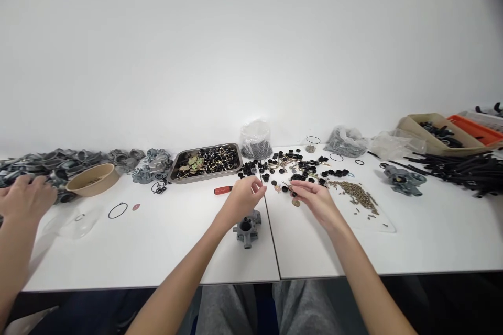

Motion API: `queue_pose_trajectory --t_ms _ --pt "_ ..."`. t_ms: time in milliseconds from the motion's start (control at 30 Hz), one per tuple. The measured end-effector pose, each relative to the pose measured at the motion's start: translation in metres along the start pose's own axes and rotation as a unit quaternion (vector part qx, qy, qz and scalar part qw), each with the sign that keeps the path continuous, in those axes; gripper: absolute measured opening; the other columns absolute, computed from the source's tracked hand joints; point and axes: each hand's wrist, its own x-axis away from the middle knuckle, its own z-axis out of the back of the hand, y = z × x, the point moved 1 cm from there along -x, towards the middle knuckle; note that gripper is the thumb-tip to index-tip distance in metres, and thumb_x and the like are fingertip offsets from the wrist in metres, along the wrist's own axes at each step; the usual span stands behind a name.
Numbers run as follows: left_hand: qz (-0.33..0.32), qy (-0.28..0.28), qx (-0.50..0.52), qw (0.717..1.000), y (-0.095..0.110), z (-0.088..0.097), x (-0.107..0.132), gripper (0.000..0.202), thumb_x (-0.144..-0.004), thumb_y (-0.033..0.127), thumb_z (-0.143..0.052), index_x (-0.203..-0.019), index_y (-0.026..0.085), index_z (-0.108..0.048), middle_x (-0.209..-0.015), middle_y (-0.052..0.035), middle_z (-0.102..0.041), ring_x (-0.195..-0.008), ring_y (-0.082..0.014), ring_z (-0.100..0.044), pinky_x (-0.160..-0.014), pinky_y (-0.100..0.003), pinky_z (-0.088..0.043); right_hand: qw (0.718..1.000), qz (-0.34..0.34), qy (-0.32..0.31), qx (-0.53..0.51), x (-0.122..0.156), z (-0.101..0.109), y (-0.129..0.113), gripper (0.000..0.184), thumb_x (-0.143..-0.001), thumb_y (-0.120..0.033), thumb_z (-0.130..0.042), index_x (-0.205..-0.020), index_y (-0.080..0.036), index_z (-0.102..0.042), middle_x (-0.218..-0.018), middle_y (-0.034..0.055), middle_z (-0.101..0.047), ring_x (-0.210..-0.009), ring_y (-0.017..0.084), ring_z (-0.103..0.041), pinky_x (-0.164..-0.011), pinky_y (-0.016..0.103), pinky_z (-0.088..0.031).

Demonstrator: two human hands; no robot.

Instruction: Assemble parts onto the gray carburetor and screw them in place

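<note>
1. My right hand (315,200) has a narrow grip, thumb and fingertips pinched on a small dark part (294,193) with a thin metal end; its exact shape is too small for me to make out.
2. My left hand (244,198) hangs with its fingers curled inward; I cannot tell whether that grip holds anything.
3. The grey metal body (247,233) sits on the desk (176,246) below my left hand, just left of the seam, its round bore facing me. My wrist and hand hide some of it.
4. A red screwdriver handle (222,190) lies just left of that hand, in front of the metal tray (204,178) of small parts.
5. Black caps (302,177) lie scattered beyond my right hand, and a flat copper-coloured disc (296,202) lies near its fingertips.
6. To the right I see a spread of brass-coloured screws (357,194).
7. At far left, a co-worker's hand (29,198) is near the tan bowl (99,187).
</note>
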Motion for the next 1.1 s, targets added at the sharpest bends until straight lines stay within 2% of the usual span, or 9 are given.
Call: queue_pose_trajectory --t_ms 167,300,433,533,600,700,800,900,1100 --pt "0.033 0.013 0.178 0.983 -0.006 -0.012 -0.004 0.029 -0.082 0.042 -0.060 -0.091 0.015 -0.063 -0.065 -0.0009 -0.061 -0.049 -0.0121 -0.055 -0.042 -0.023 -0.040 0.989 0.017 -0.051 -0.141 0.017 -0.059 -0.002 0.038 -0.064 -0.038 -0.083 -0.094 -0.017 -0.072 -0.096 0.0084 -0.072 -0.085 0.020 -0.067 -0.079 0.034 -0.055" --pt "0.022 0.058 0.155 0.986 -0.011 -0.009 -0.008 0.013 -0.079 0.028 -0.063 -0.075 0.016 -0.062 -0.065 -0.0012 -0.060 -0.050 -0.0107 -0.053 -0.045 -0.023 -0.040 0.990 0.034 -0.090 -0.106 0.026 -0.081 -0.006 0.033 -0.068 -0.036 -0.080 -0.094 -0.017 -0.073 -0.095 0.0071 -0.072 -0.085 0.020 -0.067 -0.084 0.036 -0.053" --pt "-0.046 0.086 0.081 0.992 -0.009 -0.003 -0.010 0.008 -0.077 0.019 -0.065 -0.070 0.016 -0.065 -0.075 -0.0031 -0.063 -0.063 -0.0118 -0.055 -0.057 -0.025 -0.044 0.992 0.049 -0.085 -0.073 0.028 -0.083 -0.008 0.029 -0.069 -0.037 -0.079 -0.089 -0.017 -0.074 -0.094 0.0065 -0.072 -0.090 0.022 -0.067 -0.087 0.037 -0.052" --pt "-0.114 0.059 0.067 0.989 -0.006 -0.003 -0.010 0.009 -0.080 0.021 -0.064 -0.074 0.017 -0.068 -0.081 -0.0039 -0.062 -0.070 -0.0127 -0.055 -0.063 -0.026 -0.045 0.995 0.066 -0.067 -0.022 0.025 -0.078 -0.006 0.027 -0.072 -0.042 -0.076 -0.086 -0.018 -0.075 -0.089 0.0066 -0.072 -0.092 0.024 -0.066 -0.086 0.038 -0.051" --pt "-0.135 0.044 0.068 0.988 -0.005 -0.005 -0.010 0.010 -0.083 0.023 -0.063 -0.079 0.018 -0.070 -0.084 -0.0046 -0.063 -0.071 -0.0129 -0.055 -0.065 -0.026 -0.045 0.995 0.093 -0.018 0.020 0.023 -0.074 -0.006 0.027 -0.071 -0.043 -0.077 -0.081 -0.018 -0.075 -0.090 0.0069 -0.071 -0.085 0.023 -0.064 -0.080 0.036 -0.051" --pt "-0.108 0.067 0.072 0.989 -0.009 -0.008 -0.008 0.018 -0.082 0.031 -0.066 -0.093 0.018 -0.070 -0.087 -0.0055 -0.064 -0.073 -0.0137 -0.056 -0.065 -0.026 -0.046 0.993 0.111 0.029 0.003 0.023 -0.069 -0.009 0.024 -0.069 -0.040 -0.078 -0.077 -0.018 -0.074 -0.090 0.0063 -0.070 -0.074 0.018 -0.060 -0.071 0.032 -0.049" --pt "-0.045 0.056 0.119 0.990 -0.014 -0.010 -0.003 0.030 -0.078 0.041 -0.069 -0.096 0.016 -0.067 -0.078 -0.0045 -0.065 -0.064 -0.0135 -0.057 -0.058 -0.026 -0.047 0.993 0.087 0.003 -0.084 0.026 -0.069 -0.011 0.021 -0.071 -0.036 -0.079 -0.079 -0.018 -0.074 -0.086 0.0051 -0.070 -0.069 0.015 -0.060 -0.070 0.031 -0.051" --pt "-0.012 0.032 0.230 0.973 -0.018 -0.010 0.004 0.032 -0.075 0.040 -0.072 -0.093 0.014 -0.063 -0.067 -0.0023 -0.064 -0.053 -0.0134 -0.058 -0.049 -0.026 -0.047 0.986 0.066 0.001 -0.155 0.030 -0.074 -0.008 0.023 -0.068 -0.036 -0.082 -0.080 -0.017 -0.075 -0.090 0.0059 -0.071 -0.076 0.017 -0.063 -0.078 0.034 -0.053" --pt "-0.019 0.175 0.355 0.918 -0.014 -0.018 0.027 0.029 -0.072 0.029 -0.075 -0.093 0.011 -0.066 -0.073 -0.0042 -0.067 -0.061 -0.0146 -0.065 -0.060 -0.028 -0.057 0.975 0.068 0.038 -0.210 0.045 -0.101 0.002 0.025 -0.067 -0.035 -0.083 -0.085 -0.019 -0.077 -0.086 0.0055 -0.072 -0.084 0.019 -0.064 -0.084 0.035 -0.053"
